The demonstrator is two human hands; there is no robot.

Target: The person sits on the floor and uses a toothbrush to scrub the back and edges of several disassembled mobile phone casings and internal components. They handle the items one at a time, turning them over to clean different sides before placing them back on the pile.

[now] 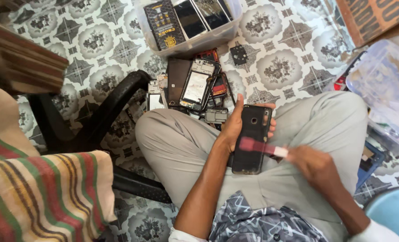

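I see the left hand (230,130) gripping a black phone (252,139) back-up over the lap, fingers wrapped round its edges. The right hand (313,166) is closed on a brush (262,147), its blurred reddish end lying across the phone's back. I judge this as cleaning the back. More opened phones (199,85) lie on the patterned floor (280,67), below a clear tub (195,42). Further strokes call for a steady grip and light pressure.
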